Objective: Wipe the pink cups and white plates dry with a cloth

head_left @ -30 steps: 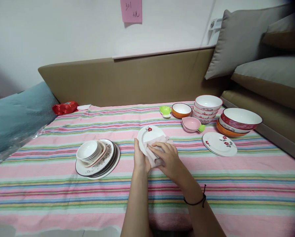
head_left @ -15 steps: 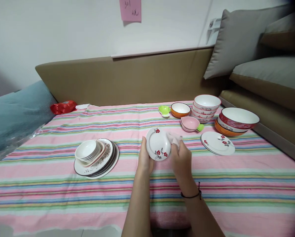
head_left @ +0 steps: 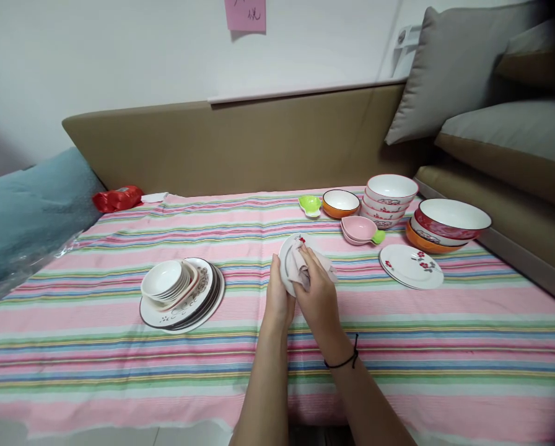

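Observation:
My left hand [head_left: 277, 297] grips a small white plate with red flowers [head_left: 287, 263] by its lower left edge and holds it tilted on edge above the striped tablecloth [head_left: 119, 359]. My right hand [head_left: 318, 290] presses a crumpled pinkish cloth [head_left: 300, 267] against the plate's face, fingers closed on the cloth. A black band sits on my right wrist.
A stack of plates with small white dishes on top [head_left: 179, 291] stands to the left. To the right lie two flowered plates [head_left: 411, 266], red and orange bowls [head_left: 447, 224], stacked white bowls [head_left: 389, 197], pink dishes [head_left: 360, 228], an orange bowl [head_left: 340, 203] and a green dish [head_left: 310, 204]. Cushions surround the table.
The plate has been turned more upright. My right hand with the cloth went off the plate to its right side, then came back onto its face.

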A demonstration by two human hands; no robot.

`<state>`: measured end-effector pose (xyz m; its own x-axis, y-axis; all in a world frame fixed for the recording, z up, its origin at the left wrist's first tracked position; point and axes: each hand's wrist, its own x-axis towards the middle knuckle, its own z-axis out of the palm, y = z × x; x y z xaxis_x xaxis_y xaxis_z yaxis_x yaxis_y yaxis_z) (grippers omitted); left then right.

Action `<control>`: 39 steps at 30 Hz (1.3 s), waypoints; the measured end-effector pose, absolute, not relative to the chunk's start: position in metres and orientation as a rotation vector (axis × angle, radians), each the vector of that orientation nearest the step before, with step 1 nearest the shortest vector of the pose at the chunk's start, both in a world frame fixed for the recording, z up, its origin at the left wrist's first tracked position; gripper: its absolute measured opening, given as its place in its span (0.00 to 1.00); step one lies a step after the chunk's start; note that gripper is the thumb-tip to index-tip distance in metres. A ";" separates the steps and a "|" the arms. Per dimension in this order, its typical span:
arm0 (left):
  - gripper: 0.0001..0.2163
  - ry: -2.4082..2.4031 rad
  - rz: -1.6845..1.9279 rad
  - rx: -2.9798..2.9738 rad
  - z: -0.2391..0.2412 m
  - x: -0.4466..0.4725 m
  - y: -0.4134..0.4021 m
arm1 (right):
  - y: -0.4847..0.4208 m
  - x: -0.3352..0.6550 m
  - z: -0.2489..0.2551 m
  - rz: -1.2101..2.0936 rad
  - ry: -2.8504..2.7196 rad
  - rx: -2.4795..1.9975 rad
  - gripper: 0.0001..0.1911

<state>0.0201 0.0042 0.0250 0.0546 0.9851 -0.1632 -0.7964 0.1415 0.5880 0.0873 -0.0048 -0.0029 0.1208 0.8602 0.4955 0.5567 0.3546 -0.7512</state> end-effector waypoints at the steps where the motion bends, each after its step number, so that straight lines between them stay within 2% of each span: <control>1: 0.23 0.607 1.411 0.377 0.025 0.020 0.005 | -0.004 0.087 -0.003 0.351 -1.558 -1.329 0.31; 5: 0.22 0.669 1.418 0.335 0.025 0.020 0.006 | -0.004 0.088 -0.001 0.375 -1.455 -1.366 0.32; 9: 0.21 0.703 1.420 0.312 0.026 0.021 0.005 | -0.003 0.091 0.002 0.457 -1.294 -1.353 0.23; 13: 0.22 0.718 1.428 0.314 0.027 0.020 0.005 | 0.000 0.099 0.000 0.468 -1.403 -1.272 0.25; 17: 0.22 0.761 1.449 0.282 0.027 0.018 0.007 | 0.001 0.112 0.002 0.400 -1.158 -1.386 0.19; 21: 0.22 0.734 1.454 0.278 0.028 0.019 0.008 | 0.003 0.118 0.002 0.207 -1.250 -1.385 0.28; 27: 0.22 0.699 1.424 0.363 0.021 0.022 0.006 | 0.003 0.093 -0.010 0.361 -1.473 -1.438 0.34; 33: 0.22 0.643 1.421 0.336 0.022 0.021 0.005 | 0.002 0.084 -0.004 0.457 -1.570 -1.199 0.33; 39: 0.29 0.670 1.448 0.133 0.031 0.010 0.012 | -0.016 0.090 0.010 0.570 -1.801 -1.019 0.32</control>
